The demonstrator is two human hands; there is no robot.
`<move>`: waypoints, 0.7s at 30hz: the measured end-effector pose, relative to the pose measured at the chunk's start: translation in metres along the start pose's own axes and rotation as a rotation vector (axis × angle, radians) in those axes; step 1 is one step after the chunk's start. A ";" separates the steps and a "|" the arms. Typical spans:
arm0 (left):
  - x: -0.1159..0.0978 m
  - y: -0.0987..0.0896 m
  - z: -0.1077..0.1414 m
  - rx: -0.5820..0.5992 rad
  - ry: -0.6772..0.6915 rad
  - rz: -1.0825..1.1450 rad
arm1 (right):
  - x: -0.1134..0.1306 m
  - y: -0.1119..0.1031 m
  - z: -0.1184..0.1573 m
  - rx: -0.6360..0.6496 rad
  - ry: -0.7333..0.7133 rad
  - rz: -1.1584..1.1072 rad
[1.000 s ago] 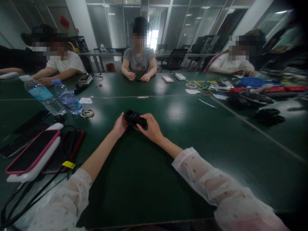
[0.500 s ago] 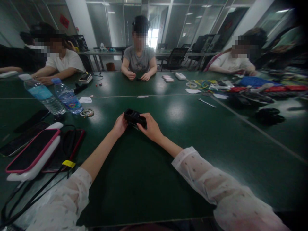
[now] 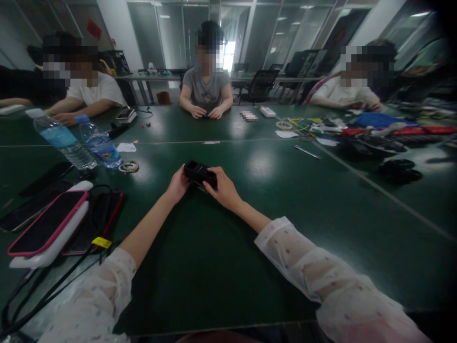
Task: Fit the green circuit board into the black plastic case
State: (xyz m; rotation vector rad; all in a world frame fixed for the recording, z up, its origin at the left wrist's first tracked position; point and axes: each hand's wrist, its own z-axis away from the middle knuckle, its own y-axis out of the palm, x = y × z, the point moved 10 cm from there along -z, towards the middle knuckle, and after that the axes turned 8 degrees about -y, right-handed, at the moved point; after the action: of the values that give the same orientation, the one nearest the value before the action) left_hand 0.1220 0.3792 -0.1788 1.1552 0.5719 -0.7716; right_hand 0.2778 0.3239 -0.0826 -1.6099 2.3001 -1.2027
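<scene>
A small black box-shaped device (image 3: 198, 174) with a dark window on its upper face is held between both hands over the green table (image 3: 214, 267). My left hand (image 3: 178, 185) grips its left end, with most of the fingers hidden behind it. From the right, my right hand (image 3: 224, 190) closes around the other end, its thumb on the near side and its fingers over the top. The device's exact kind does not show. Whether it rests on the tabletop or hangs just above it, I cannot tell.
At the left lie a pink-edged phone (image 3: 50, 224), more phones and black cables (image 3: 46, 300). Two water bottles (image 3: 100, 145) stand beyond them, near a bracelet-like ring (image 3: 129, 166). A wrench (image 3: 307, 152) and a heap of cables and tools (image 3: 385, 126) lie right. Several people sit opposite.
Both hands and the black device stay nearly in place. Across the table, the hands of the person in grey have shifted slightly.
</scene>
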 end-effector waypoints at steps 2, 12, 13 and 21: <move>0.000 -0.001 -0.001 -0.009 -0.002 -0.001 | 0.000 0.000 0.000 0.001 0.001 -0.001; 0.000 -0.002 0.000 -0.027 -0.008 0.012 | -0.003 0.002 0.001 -0.002 0.002 -0.003; 0.000 -0.002 0.000 -0.030 -0.009 0.013 | -0.003 0.002 0.001 0.002 0.002 -0.002; 0.001 -0.003 -0.002 -0.017 0.000 0.001 | -0.002 0.003 0.000 0.017 0.000 0.000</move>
State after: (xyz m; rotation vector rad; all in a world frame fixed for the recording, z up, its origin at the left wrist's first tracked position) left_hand 0.1205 0.3801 -0.1815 1.1397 0.5769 -0.7641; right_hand 0.2766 0.3260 -0.0853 -1.6044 2.2832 -1.2198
